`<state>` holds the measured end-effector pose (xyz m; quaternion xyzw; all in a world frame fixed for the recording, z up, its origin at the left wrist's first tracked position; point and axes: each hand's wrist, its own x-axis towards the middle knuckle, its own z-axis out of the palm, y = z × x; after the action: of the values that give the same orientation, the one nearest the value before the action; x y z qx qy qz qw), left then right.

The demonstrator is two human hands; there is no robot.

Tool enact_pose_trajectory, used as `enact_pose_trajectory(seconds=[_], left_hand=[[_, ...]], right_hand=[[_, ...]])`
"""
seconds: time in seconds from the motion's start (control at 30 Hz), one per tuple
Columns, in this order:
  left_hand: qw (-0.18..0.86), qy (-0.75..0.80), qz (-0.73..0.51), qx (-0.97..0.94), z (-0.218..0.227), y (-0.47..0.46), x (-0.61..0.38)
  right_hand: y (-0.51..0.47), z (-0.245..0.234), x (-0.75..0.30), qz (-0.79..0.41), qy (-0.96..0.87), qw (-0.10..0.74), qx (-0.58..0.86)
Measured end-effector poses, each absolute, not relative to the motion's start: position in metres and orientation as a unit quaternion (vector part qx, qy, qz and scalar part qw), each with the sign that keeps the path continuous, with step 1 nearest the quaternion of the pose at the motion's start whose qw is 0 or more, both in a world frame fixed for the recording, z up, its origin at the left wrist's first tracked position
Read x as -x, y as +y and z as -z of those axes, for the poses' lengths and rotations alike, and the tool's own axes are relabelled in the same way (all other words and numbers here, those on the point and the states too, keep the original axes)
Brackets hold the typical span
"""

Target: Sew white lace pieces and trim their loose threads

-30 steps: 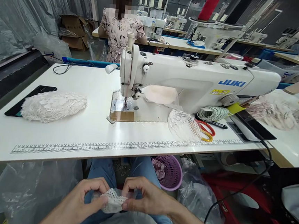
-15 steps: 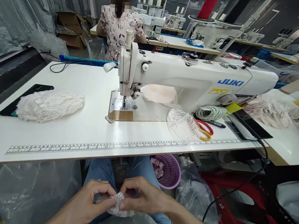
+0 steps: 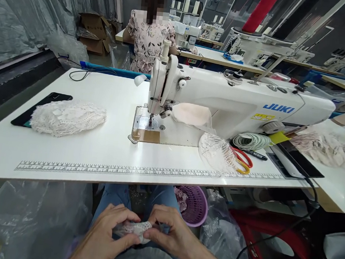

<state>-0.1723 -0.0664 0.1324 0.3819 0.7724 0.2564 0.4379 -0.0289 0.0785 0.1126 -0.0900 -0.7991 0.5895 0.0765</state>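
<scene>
Your left hand (image 3: 103,234), lower centre of the frame: thumb and fingers grasping the left part of a white lace piece (image 3: 138,227). Your right hand (image 3: 175,230), just beside it: thumb and forefinger pinching the piece's right end. Lace piece: at bottom centre, above your lap, below the table's (image 3: 113,152) front edge. One white sewing machine (image 3: 233,90), centre to upper right. One lace bundle (image 3: 67,117), left, lying partly over a dark flat object (image 3: 20,119). One purple basket (image 3: 198,208), lower centre-right.
</scene>
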Motion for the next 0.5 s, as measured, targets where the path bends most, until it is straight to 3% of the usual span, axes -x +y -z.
enact_pose_trajectory(seconds=[0.33,0.5], left_hand=[[0.438,0.748,-0.329,-0.375,-0.14,-0.063,0.182],[0.409,0.761,-0.335,-0.377,-0.18,-0.053,0.212]], right_hand=[[0.077,-0.115,0.041,-0.711,-0.68,0.0,0.18],[0.077,-0.134,0.068,-0.761,-0.63,-0.006,0.157]])
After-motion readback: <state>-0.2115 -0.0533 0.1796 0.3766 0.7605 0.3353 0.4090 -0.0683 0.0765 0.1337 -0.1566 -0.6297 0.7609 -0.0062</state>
